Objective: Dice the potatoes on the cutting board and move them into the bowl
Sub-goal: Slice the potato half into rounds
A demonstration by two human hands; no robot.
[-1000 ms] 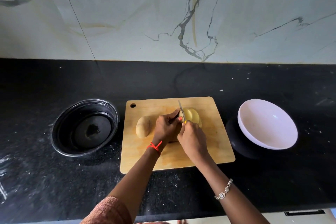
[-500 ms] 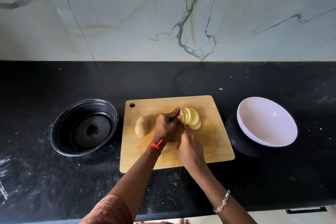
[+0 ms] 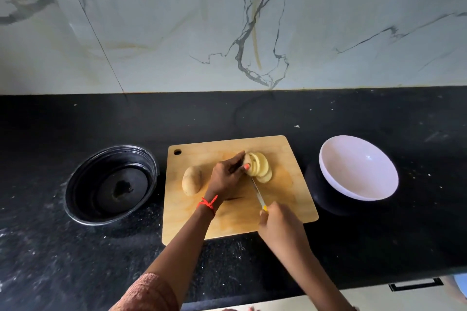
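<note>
- The left hand [image 3: 227, 174] holds the uncut end of the sliced potato [image 3: 261, 168], fingers curled over it, on the cutting board [image 3: 290, 156].
- The right hand [image 3: 280, 227] grips the yellow handle of the knife [image 3: 256, 190]; the blade tip reaches the slices just beside the left fingers.
- A whole potato [image 3: 192, 180] lies just left of the left hand.
- The white bowl [image 3: 358, 166] stands off the board, right of both hands.
</note>
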